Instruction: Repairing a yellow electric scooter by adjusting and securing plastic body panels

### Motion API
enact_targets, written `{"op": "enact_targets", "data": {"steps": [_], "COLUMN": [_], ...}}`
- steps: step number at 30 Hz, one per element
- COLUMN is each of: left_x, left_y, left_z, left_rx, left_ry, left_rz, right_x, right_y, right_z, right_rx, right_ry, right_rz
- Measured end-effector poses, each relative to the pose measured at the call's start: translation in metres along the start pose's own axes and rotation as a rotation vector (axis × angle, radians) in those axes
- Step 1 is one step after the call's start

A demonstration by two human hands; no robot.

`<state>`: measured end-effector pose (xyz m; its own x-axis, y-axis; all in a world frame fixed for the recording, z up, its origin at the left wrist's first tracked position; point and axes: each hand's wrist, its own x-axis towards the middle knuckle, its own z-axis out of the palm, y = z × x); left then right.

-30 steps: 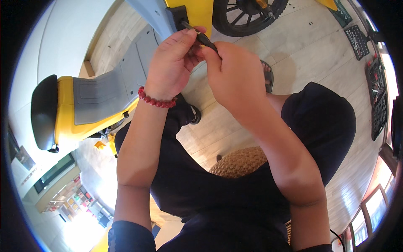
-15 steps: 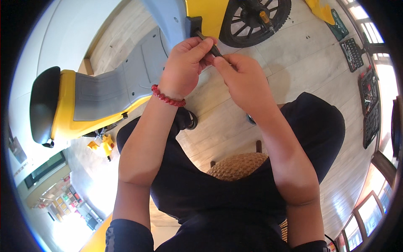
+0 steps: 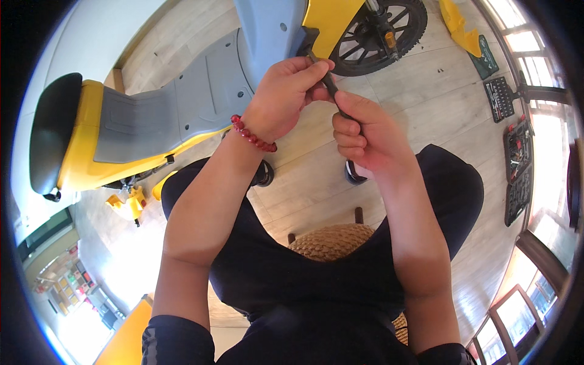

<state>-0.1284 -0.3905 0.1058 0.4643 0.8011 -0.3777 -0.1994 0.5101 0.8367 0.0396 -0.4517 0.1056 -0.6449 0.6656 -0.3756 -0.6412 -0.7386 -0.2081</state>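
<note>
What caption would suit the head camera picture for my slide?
Left hand and right hand hold a slender dark rod beside a yellow-and-grey scooter, red bracelet at the left wrist.

Bright, with white lower-left glare

A person sits on a woven stool (image 3: 331,242), and both hands work at one slim dark tool (image 3: 330,84). The left hand (image 3: 289,94), with a red bead bracelet (image 3: 252,135) at its wrist, pinches the upper part, near the front of a yellow and grey scooter (image 3: 210,85); whether the tip touches there, I cannot tell. The right hand (image 3: 371,131) grips the lower end with curled fingers. Beyond them is the black wheel (image 3: 350,48). To the right, black tool cases (image 3: 518,191) and a yellow panel (image 3: 457,29) lie on the wooden floor (image 3: 435,103).
</note>
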Motion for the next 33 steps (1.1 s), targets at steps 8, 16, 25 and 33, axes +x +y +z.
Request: {"op": "enact_targets", "data": {"steps": [8,16,25,33], "left_x": [0.007,0.006,0.006,0.006], "left_y": [-0.006,-0.006,-0.007,-0.004], "left_z": [-0.001,-0.003,-0.004,-0.012], "left_rx": [-0.002,-0.009,-0.041,-0.052], "left_ry": [-0.026,-0.031,-0.098,-0.182], "left_rz": [0.020,0.041,0.029,0.015], "right_x": [-0.003,-0.017,0.007,-0.001], "right_y": [0.004,-0.003,0.026,0.023], "right_z": [0.029,0.019,0.009,0.011], "right_rx": [-0.962,-0.077,-1.194,0.000], "right_ry": [0.480,0.345,0.680,0.217], "right_rz": [-0.293,-0.188,-0.671,-0.335]}}
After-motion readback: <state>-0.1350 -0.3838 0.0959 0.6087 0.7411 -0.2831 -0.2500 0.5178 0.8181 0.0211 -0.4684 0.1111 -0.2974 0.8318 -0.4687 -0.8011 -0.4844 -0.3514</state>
